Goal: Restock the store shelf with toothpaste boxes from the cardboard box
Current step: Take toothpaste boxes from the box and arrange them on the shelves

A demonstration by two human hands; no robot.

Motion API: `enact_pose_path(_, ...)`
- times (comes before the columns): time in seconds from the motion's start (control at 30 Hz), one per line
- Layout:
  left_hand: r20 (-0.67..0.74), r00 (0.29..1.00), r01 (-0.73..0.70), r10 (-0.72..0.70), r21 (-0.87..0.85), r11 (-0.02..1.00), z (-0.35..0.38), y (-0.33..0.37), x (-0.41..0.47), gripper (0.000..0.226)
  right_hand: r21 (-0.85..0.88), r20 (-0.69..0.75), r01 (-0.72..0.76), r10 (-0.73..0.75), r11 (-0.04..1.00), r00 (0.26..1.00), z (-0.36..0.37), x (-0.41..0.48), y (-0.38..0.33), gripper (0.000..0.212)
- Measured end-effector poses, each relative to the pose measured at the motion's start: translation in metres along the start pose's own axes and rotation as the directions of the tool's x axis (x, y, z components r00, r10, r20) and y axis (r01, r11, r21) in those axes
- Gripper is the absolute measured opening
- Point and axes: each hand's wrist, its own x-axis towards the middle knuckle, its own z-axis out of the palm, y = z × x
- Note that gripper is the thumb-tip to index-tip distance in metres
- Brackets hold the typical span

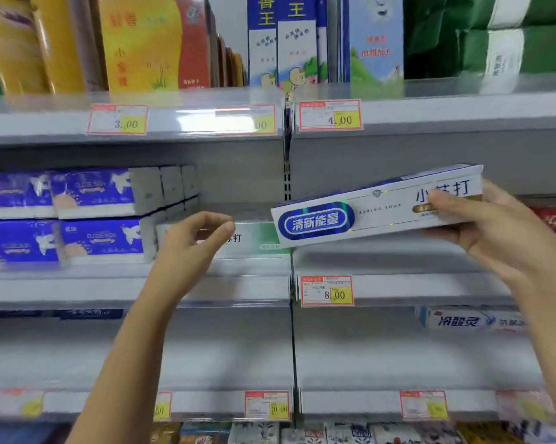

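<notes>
My right grip (481,225) is clamped on the right end of a white and blue toothpaste box (366,209), thumb across its printed front and fingers under and behind it. The box slopes down and away to the left of that grip, its low blue-logo end hanging just above the middle shelf (398,261). My left grip (193,238) holds nothing; its fingers and thumb are curved with a gap between them. Just behind it, between my two grips, a second toothpaste box (254,238), white with a green band, lies flat on the same shelf. I cannot tell whether my left fingers touch it. To the left of my left grip sit stacked blue tissue packs (94,216). Below the held box, a price tag (327,290) reading 8.00 is fixed to the shelf edge. Beyond my right grip shows a red box (555,219), partly hidden.
</notes>
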Motion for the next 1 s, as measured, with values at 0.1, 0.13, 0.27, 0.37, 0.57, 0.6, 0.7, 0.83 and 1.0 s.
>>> enact_pose_path(0.1,0.070,0.997,-0.018,0.012,0.078,0.997,0.016,0.006,0.002,0.007,0.011,-0.047,-0.105,0.105,0.994,0.993,-0.019,0.028,0.002,0.061)
enact_pose_path(0.13,0.092,0.995,-0.037,0.027,0.105,0.994,0.025,0.011,0.003,0.007,0.033,-0.057,-0.153,0.154,0.988,0.986,-0.025,0.039,0.006,0.066)
enact_pose_path(0.27,0.172,0.973,-0.197,0.154,0.268,0.943,0.058,0.031,0.021,0.015,0.153,-0.123,-0.368,0.387,0.917,0.914,-0.042,0.076,0.030,0.023)
enact_pose_path(0.37,0.294,0.932,-0.326,0.213,0.418,0.848,0.082,0.047,0.047,0.023,0.070,-0.086,-0.480,0.485,0.874,0.870,-0.052,0.090,0.044,0.018)
enact_pose_path(0.57,0.552,0.832,-0.427,0.062,0.564,0.707,0.130,0.053,0.101,0.050,-0.643,-0.256,-0.501,0.454,0.579,0.853,-0.071,0.099,0.063,0.086)
enact_pose_path(0.6,0.584,0.812,-0.436,0.024,0.579,0.689,0.138,0.052,0.109,0.058,-0.727,-0.290,-0.485,0.423,0.486,0.858,-0.072,0.102,0.064,0.090)
enact_pose_path(0.7,0.630,0.772,-0.408,-0.088,0.596,0.692,0.155,0.043,0.128,0.082,-0.857,-0.343,-0.461,0.410,0.232,0.845,-0.069,0.115,0.067,0.077)
enact_pose_path(0.83,0.592,0.780,-0.336,-0.201,0.668,0.664,0.172,0.031,0.148,0.089,-0.913,-0.373,-0.409,0.393,0.009,0.841,-0.061,0.127,0.072,0.044)
enact_pose_path(1.0,0.544,0.800,-0.270,-0.253,0.703,0.658,0.187,0.003,0.155,0.065,-0.861,-0.404,-0.489,0.395,0.139,0.825,-0.066,0.146,0.091,0.071)
